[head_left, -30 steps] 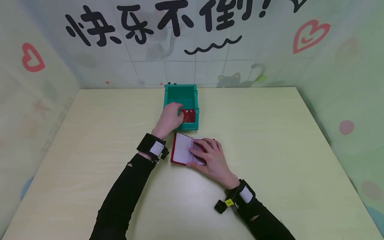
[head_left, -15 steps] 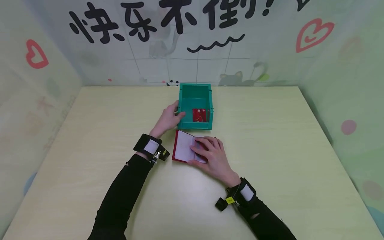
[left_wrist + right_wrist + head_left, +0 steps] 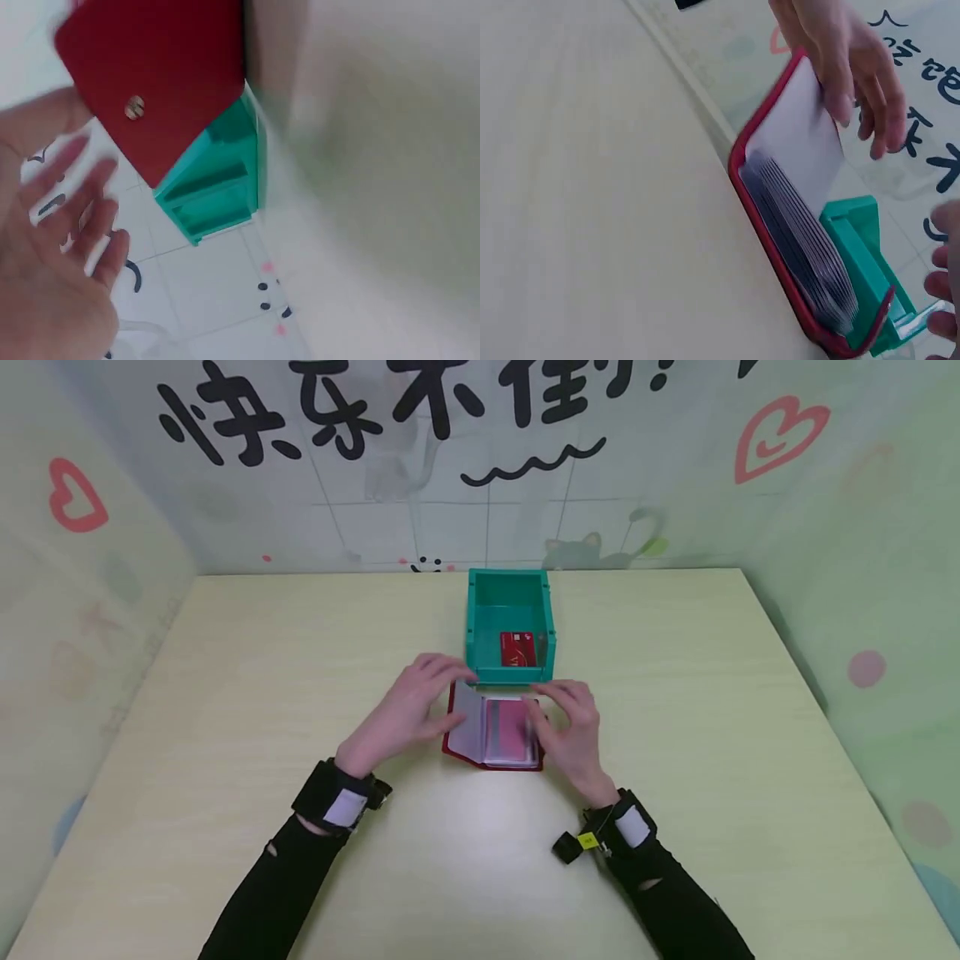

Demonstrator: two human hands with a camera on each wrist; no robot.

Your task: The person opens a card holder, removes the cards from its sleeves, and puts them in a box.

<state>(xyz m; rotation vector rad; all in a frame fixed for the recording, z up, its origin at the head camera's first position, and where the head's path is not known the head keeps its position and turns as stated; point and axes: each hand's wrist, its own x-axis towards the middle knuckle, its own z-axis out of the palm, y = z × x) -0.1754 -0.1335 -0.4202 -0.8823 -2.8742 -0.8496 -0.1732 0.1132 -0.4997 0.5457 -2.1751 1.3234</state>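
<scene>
A red-covered card holder [image 3: 506, 731] stands open on the table, its stack of clear sleeves [image 3: 802, 240] showing in the right wrist view. Pink shows through the top sleeve. My left hand [image 3: 405, 710] is at the raised left cover, thumb at its inner face and the other fingers spread apart. Seen from the left wrist, the red cover [image 3: 154, 82] carries a metal snap. My right hand [image 3: 573, 727] is beside the holder's right edge, fingers parted and slightly blurred, with nothing gripped. Just behind the holder, a red card [image 3: 517, 649] lies in a teal box [image 3: 508, 602].
The pale wooden table [image 3: 225, 735] extends to both sides and toward the front. A printed backdrop [image 3: 337, 527] with black lettering and hearts rises along the back and sides. Each wrist wears a black strap with a small camera.
The teal box has shifted right, and my left hand has left it for the card holder's left cover. My right hand has lifted off the sleeves to the right edge.
</scene>
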